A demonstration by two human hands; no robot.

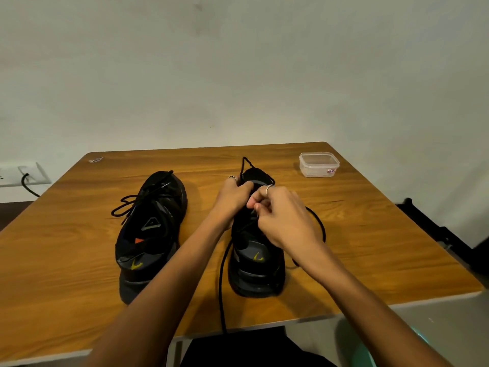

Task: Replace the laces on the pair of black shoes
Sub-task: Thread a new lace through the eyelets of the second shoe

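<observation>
Two black shoes stand heel-toward-me on the wooden table (79, 260). The left shoe (150, 234) has a black lace tied loosely over its tongue. Over the right shoe (256, 263) both my hands work. My left hand (232, 197) grips the shoe's front part near the toe. My right hand (280, 215) pinches the black lace (221, 287) above the eyelets. One lace end trails off the table's near edge, another loops to the right of the shoe, and a small loop pokes out beyond the toe. The eyelets are hidden under my hands.
A clear plastic box (318, 164) with a lid sits at the table's far right corner. A small scrap (95, 160) lies at the far left corner. A wall socket with a black cable (26, 181) is at the left. A dark object stands off the table's right side.
</observation>
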